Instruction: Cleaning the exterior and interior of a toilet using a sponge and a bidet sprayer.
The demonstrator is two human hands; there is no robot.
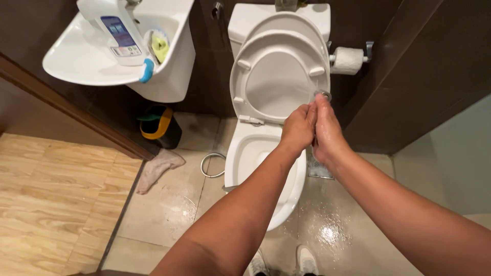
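My left hand (298,128) and my right hand (327,132) are pressed together above the right side of a white toilet bowl (240,153). Both close around a small metal bidet sprayer; only its round head (323,95) shows above my fingertips. The head points at the raised white seat and lid (279,76), and a faint spray crosses the lid. The sprayer's handle is hidden inside my hands. A loop of metal hose (210,164) lies on the floor left of the bowl.
A white wall sink (76,61) at upper left holds a white cleaner bottle (120,33) and a yellow-green cloth (160,47). Under it stand a dark bin with a yellow lid (158,125) and a rag (156,168). Toilet paper roll (348,60) hangs right. Floor tiles (327,230) are wet.
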